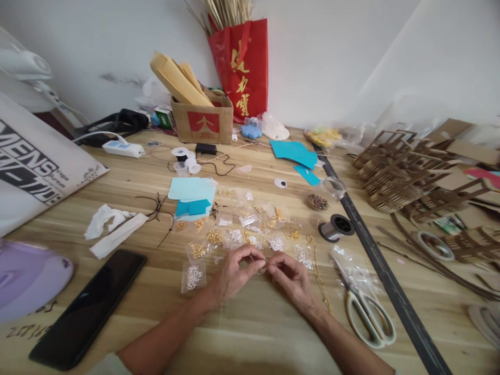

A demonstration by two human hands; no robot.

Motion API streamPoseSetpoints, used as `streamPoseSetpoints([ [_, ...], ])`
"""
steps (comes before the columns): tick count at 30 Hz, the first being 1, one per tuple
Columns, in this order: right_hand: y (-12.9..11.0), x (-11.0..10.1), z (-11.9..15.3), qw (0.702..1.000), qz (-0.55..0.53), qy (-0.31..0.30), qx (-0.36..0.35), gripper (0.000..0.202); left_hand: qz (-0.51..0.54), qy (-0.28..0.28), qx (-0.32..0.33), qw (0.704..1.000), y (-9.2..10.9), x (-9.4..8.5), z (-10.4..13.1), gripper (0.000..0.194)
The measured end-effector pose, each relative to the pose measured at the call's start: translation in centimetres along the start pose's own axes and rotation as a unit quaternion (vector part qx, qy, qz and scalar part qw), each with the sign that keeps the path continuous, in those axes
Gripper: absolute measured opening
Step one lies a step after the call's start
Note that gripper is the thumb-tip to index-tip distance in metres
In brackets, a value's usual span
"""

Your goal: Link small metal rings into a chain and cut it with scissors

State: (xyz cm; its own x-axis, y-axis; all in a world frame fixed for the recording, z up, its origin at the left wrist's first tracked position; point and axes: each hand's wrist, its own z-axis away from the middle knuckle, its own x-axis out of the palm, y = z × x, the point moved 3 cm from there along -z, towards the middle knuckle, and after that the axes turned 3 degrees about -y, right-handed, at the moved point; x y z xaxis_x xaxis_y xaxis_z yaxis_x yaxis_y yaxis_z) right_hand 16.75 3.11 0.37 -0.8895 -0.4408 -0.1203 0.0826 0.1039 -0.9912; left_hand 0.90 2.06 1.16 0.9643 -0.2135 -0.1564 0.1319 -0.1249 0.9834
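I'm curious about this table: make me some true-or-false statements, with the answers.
1. The bare left hand and bare right hand have fingertips close together. True.
2. Cream-handled metal scissors lie right of the right hand; a black rectangular phone lies left of the left hand. True.
3. The phone lies nearer the right hand than the scissors. False: the scissors are nearer.
4. Thin dry stalks stick up from a red bag with gold characters. True.
5. That bag lies flat. False: it stands upright.
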Motion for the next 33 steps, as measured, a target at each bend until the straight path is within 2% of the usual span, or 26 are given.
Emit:
streamPoseSetpoints([
  [5,-0.3,-0.2,-0.1,0.999,-0.041,0.007,0.027,0.023,-0.018,-0.03,-0.045,0.998,-0.7,0.3,0.0,0.02],
  [11,-0.5,-0.3,-0.1,0.998,-0.049,0.019,0.036,0.026,-0.043,-0.057,-0.042,0.997,-1.0,0.5,0.0,0.024],
  [18,-0.3,-0.4,-0.3,0.997,-0.066,0.026,0.039,0.028,0.016,-0.068,-0.06,0.996,-1.1,0.7,0.0,0.027],
  [26,-0.4,-0.2,-0.3,0.996,-0.068,0.021,0.045,0.03,0.038,-0.073,-0.074,0.994,-1.1,0.9,-0.1,0.012],
  [33,-0.4,-0.3,-0.3,0.996,-0.07,0.026,0.05,0.031,0.141,-0.076,-0.136,0.978,-1.0,1.1,-0.1,0.015],
])
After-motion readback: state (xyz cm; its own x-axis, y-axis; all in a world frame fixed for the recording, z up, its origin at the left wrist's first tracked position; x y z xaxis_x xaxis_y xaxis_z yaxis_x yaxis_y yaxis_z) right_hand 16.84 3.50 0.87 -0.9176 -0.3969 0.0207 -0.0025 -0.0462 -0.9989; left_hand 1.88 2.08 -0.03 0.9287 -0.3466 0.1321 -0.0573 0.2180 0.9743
